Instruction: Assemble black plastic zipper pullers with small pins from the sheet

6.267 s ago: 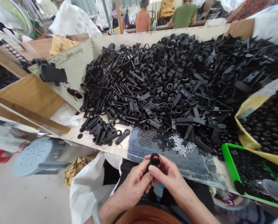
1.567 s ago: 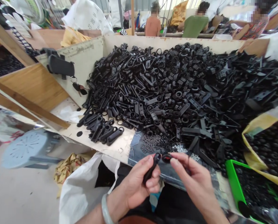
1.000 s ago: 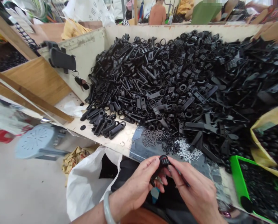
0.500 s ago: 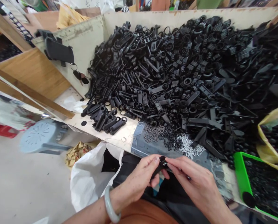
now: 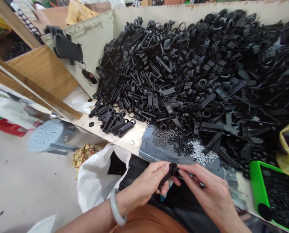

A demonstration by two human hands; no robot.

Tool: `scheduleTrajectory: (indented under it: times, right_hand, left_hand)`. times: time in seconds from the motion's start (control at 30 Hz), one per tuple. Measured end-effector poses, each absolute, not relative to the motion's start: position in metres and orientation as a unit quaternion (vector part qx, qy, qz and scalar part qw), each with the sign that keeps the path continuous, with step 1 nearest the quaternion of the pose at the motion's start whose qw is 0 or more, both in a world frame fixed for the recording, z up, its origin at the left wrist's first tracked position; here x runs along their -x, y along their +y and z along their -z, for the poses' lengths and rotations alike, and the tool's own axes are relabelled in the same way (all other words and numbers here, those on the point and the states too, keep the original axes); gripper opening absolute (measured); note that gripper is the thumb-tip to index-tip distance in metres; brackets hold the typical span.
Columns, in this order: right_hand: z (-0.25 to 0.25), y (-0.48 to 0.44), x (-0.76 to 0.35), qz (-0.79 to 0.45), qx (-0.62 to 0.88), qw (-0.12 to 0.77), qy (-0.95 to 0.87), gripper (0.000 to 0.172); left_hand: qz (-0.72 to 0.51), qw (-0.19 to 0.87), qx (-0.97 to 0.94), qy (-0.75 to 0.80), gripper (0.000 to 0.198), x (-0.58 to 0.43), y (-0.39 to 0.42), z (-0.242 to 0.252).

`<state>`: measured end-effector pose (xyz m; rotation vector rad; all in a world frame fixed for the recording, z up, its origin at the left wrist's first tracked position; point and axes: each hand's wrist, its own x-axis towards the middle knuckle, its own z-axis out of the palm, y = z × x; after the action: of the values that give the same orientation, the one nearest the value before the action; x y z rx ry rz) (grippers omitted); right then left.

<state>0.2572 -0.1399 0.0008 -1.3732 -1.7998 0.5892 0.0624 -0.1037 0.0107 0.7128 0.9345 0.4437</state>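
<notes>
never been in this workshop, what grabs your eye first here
The huge heap of black plastic parts filling the bench ahead dominates. Below it, at the near edge, the left hand and right hand pinch one small black piece between them. A bright green tray stands out at the right, a grey stool on the floor at the left.

Grey concrete floor (image 5: 20, 194), blue plastic stool (image 5: 48, 136), wooden partition (image 5: 45, 69) at left

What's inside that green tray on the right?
The green tray holds lots of small black pieces. Its bottom is covered by them, and its far side runs out of the picture.
</notes>
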Motion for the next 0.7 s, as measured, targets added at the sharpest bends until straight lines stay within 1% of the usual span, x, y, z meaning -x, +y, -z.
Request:
scheduleTrajectory:
  times: [0.17,0.27,0.4,0.57,0.7]
  right_hand:
    - [0.000,-0.146,-0.245,-0.226,0.597,0.419,-0.646,0.015]
    - [0.002,-0.150,-0.238,-0.263,0.635,0.432,-0.583,0.018]
    - [0.009,-0.156,-0.233,-0.306,0.680,0.426,-0.511,0.025]
    - [0.017,-0.163,-0.230,-0.284,0.704,0.421,-0.498,0.029]
    - [0.016,-0.165,-0.225,-0.268,0.713,0.432,-0.482,0.032]
  left_hand:
    - [-0.233,0.818,-0.325,0.413,0.049,-0.065,-0.107,-0.006]
    - [-0.242,0.824,-0.324,0.398,0.049,-0.065,-0.108,-0.003]
    - [-0.252,0.827,-0.308,0.397,0.048,-0.065,-0.111,0.001]
    - [-0.259,0.826,-0.304,0.397,0.047,-0.067,-0.111,-0.001]
    - [-0.261,0.822,-0.309,0.401,0.045,-0.067,-0.112,-0.003]
